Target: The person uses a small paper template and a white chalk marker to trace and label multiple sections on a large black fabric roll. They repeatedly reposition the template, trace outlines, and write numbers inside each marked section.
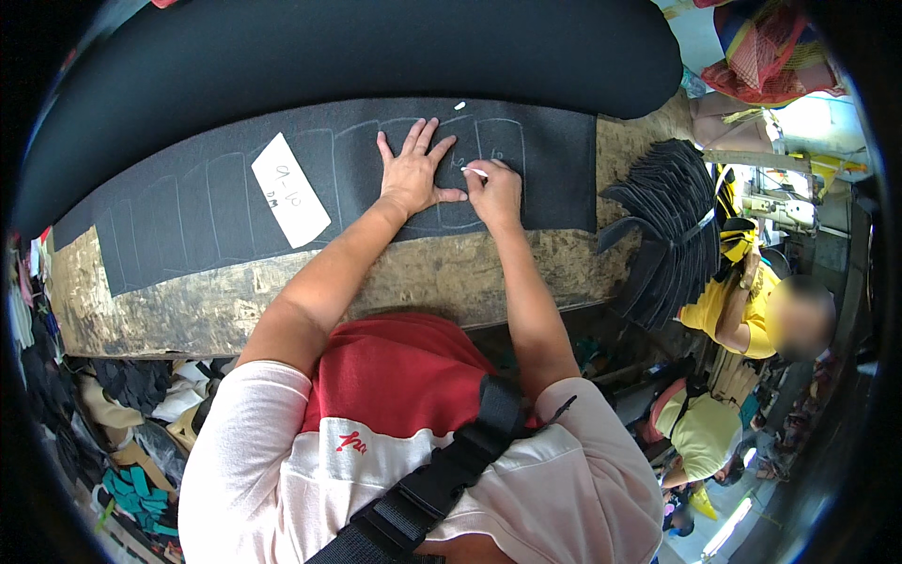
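Dark grey fabric (366, 160) lies spread along the wooden table, with a row of tall panel outlines drawn on it in white. My left hand (411, 179) rests flat on the fabric, fingers spread, over one of these outlines. Pinched in my right hand (496, 195) is a thin white stick of chalk (475, 172), its tip at a small mark inside a panel. A second, short white chalk piece (460, 106) sits near the fabric's far edge. To the left, a white card (291, 191) with handwriting lies tilted on the fabric.
A large dark fabric roll (376, 52) runs along the far side of the worn wooden table (413, 282). Cut dark pieces (658, 235) are bundled at the right end. Two people work on the right, near a sewing machine (785, 211). Fabric scraps (141, 498) pile up lower left.
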Demonstrator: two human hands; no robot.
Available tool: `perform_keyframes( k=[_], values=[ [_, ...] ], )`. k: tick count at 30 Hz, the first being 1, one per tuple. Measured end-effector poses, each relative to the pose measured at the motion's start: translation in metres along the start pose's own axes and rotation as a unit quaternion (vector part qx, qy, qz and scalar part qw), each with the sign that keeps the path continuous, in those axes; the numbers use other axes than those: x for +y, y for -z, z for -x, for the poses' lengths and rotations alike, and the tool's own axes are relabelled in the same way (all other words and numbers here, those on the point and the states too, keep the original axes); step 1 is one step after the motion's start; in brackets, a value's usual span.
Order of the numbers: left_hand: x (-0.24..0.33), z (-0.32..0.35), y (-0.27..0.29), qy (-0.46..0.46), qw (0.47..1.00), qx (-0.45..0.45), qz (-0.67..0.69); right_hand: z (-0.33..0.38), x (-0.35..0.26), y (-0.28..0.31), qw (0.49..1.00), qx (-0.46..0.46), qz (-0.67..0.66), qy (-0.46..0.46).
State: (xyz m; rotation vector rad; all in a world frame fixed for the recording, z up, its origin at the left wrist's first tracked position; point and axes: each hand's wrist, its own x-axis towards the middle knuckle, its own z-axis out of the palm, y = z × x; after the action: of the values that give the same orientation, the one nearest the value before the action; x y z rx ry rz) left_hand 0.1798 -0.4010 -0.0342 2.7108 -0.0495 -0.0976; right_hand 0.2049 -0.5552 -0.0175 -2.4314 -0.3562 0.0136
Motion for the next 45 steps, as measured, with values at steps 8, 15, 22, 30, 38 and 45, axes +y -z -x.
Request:
perform_keyframes(
  k=[8, 15, 22, 30, 38, 45],
  values=[
    [-0.037, 0.04, 0.026, 0.08, 0.996, -0.029, -0.021, -0.003, -0.033, -0.038, 0.988, 0.011, -0.069, 0.138],
    [-0.038, 0.045, 0.025, 0.081, 0.995, -0.034, -0.043, -0.001, -0.028, -0.051, 0.989, -0.01, -0.016, 0.148],
    [-0.038, 0.044, 0.025, 0.083, 0.994, -0.044, -0.05, -0.008, -0.027, -0.051, 0.989, 0.034, 0.022, 0.139],
    [-0.042, 0.044, 0.016, 0.073, 0.993, -0.035, -0.089, 0.027, -0.051, -0.052, 0.987, -0.057, -0.03, 0.15],
    [-0.04, 0.048, 0.02, 0.063, 0.997, -0.023, -0.043, -0.004, 0.01, -0.022, 0.989, 0.144, -0.012, 0.031],
    [-0.043, 0.047, 0.02, 0.059, 0.997, -0.013, -0.042, -0.005, 0.013, -0.024, 0.99, 0.083, 0.041, 0.107]
  ],
)
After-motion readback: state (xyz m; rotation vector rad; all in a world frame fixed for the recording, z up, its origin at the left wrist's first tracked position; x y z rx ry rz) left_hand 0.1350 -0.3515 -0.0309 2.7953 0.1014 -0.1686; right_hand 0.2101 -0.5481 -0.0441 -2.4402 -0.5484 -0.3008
